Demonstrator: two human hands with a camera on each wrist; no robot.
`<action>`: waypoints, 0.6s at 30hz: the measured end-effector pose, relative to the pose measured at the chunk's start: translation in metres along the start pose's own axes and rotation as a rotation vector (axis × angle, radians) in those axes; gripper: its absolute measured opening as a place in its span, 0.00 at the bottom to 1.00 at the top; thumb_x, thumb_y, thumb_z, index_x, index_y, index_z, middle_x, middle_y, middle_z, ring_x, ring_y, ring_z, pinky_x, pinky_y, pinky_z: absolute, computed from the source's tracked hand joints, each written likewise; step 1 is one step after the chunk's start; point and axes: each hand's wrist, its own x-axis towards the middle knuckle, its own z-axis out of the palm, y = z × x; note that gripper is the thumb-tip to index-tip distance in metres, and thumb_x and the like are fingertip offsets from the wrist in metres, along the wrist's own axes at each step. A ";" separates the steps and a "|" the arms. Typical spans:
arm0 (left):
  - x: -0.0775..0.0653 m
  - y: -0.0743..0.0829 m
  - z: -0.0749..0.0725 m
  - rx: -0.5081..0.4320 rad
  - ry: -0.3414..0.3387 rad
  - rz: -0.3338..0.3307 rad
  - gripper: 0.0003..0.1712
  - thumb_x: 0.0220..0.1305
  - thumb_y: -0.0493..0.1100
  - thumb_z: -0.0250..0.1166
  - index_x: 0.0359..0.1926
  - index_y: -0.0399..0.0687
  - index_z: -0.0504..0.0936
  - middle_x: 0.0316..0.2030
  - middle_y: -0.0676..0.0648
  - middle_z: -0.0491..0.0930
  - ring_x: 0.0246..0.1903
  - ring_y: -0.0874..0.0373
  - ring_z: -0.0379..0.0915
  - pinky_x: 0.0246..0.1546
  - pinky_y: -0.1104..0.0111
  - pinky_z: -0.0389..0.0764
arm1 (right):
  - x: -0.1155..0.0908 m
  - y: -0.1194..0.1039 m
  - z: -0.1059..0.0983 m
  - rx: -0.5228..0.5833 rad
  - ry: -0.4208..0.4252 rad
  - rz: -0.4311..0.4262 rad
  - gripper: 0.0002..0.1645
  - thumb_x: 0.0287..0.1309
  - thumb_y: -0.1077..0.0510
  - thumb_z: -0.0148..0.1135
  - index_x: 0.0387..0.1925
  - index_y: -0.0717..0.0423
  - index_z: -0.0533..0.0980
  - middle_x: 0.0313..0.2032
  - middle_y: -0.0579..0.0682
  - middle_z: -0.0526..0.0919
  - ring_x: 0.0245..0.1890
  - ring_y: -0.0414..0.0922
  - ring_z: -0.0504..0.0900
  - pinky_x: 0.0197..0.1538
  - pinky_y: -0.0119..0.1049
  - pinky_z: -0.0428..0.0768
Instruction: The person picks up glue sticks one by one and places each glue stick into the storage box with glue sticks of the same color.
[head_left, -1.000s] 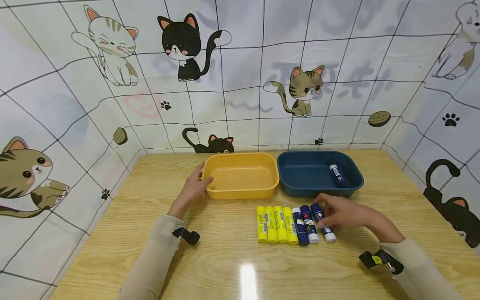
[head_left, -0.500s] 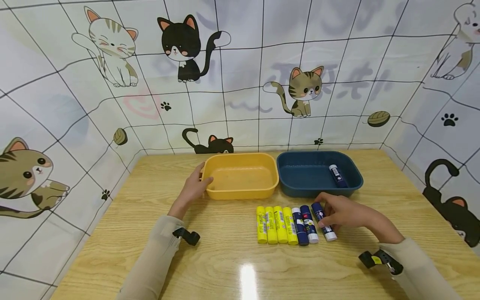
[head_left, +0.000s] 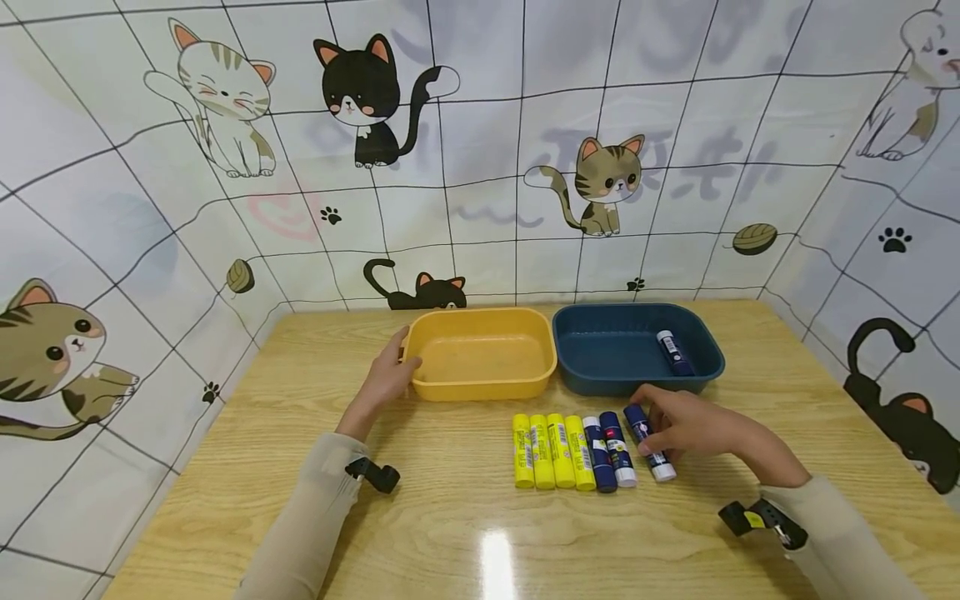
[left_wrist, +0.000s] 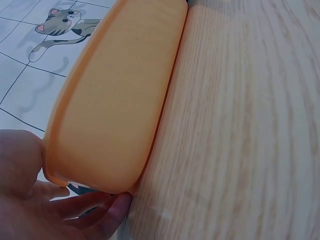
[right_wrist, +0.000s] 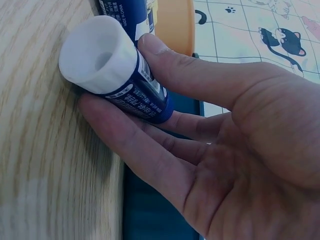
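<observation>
A row of glue sticks lies on the wooden table (head_left: 450,533): several yellow ones (head_left: 549,450) and blue ones (head_left: 609,450). My right hand (head_left: 678,427) pinches the rightmost blue glue stick (head_left: 649,443) (right_wrist: 117,72) between thumb and fingers; the stick lies on the table. My left hand (head_left: 390,375) grips the left rim of the empty yellow tray (head_left: 480,354) (left_wrist: 115,100), thumb over the edge. One more blue glue stick (head_left: 674,352) lies inside the dark blue tray (head_left: 600,379).
The two trays stand side by side at the back of the table, close to the cat-patterned wall (head_left: 480,167). Walls enclose the table on the left and right too. Bare wood lies in front of the row of sticks.
Almost nothing has moved. My right hand stays on the rightmost blue stick, which has slid slightly to the right. My left hand keeps its hold on the yellow tray.
</observation>
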 end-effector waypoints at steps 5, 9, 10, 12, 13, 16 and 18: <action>0.000 -0.002 -0.001 -0.002 0.003 -0.003 0.39 0.68 0.43 0.49 0.76 0.59 0.45 0.62 0.37 0.70 0.56 0.46 0.72 0.44 0.61 0.76 | 0.001 0.001 0.000 -0.003 -0.006 -0.017 0.38 0.52 0.52 0.70 0.60 0.60 0.63 0.33 0.52 0.76 0.28 0.45 0.78 0.30 0.37 0.82; 0.000 -0.002 -0.001 -0.002 -0.001 0.017 0.39 0.67 0.42 0.48 0.76 0.63 0.46 0.62 0.37 0.70 0.55 0.46 0.72 0.40 0.64 0.76 | 0.001 0.001 0.000 -0.006 -0.008 -0.017 0.38 0.52 0.51 0.70 0.60 0.59 0.64 0.33 0.51 0.76 0.28 0.45 0.78 0.30 0.37 0.82; -0.001 -0.002 -0.001 0.001 0.000 0.023 0.39 0.67 0.42 0.48 0.76 0.64 0.47 0.62 0.37 0.70 0.56 0.46 0.72 0.41 0.64 0.75 | 0.001 0.000 0.000 -0.006 -0.007 -0.017 0.38 0.52 0.51 0.70 0.60 0.59 0.64 0.33 0.52 0.76 0.28 0.45 0.78 0.30 0.37 0.82; -0.001 -0.002 -0.001 0.005 0.001 0.032 0.39 0.66 0.41 0.48 0.76 0.65 0.48 0.63 0.38 0.69 0.56 0.46 0.71 0.41 0.65 0.75 | 0.001 0.000 0.000 -0.005 -0.007 -0.015 0.38 0.52 0.52 0.70 0.60 0.59 0.64 0.33 0.52 0.76 0.28 0.45 0.78 0.30 0.37 0.82; -0.001 -0.002 -0.001 0.006 0.001 0.035 0.38 0.67 0.42 0.48 0.76 0.64 0.48 0.63 0.38 0.69 0.56 0.46 0.71 0.39 0.65 0.75 | 0.001 0.000 0.000 -0.006 -0.006 -0.015 0.38 0.52 0.52 0.70 0.60 0.59 0.64 0.33 0.52 0.76 0.28 0.45 0.78 0.30 0.37 0.82; -0.001 -0.001 0.000 -0.002 0.004 0.036 0.37 0.67 0.42 0.48 0.75 0.65 0.50 0.63 0.38 0.69 0.47 0.45 0.75 0.31 0.65 0.76 | 0.001 0.000 -0.001 -0.007 -0.005 -0.016 0.37 0.52 0.52 0.70 0.60 0.59 0.64 0.34 0.52 0.76 0.28 0.45 0.78 0.30 0.37 0.82; -0.001 -0.001 0.000 -0.010 0.006 0.037 0.37 0.67 0.41 0.48 0.75 0.65 0.52 0.63 0.38 0.69 0.43 0.45 0.75 0.26 0.64 0.76 | 0.001 0.000 -0.001 -0.009 -0.008 -0.019 0.38 0.53 0.52 0.70 0.60 0.59 0.64 0.34 0.52 0.76 0.28 0.45 0.78 0.29 0.37 0.81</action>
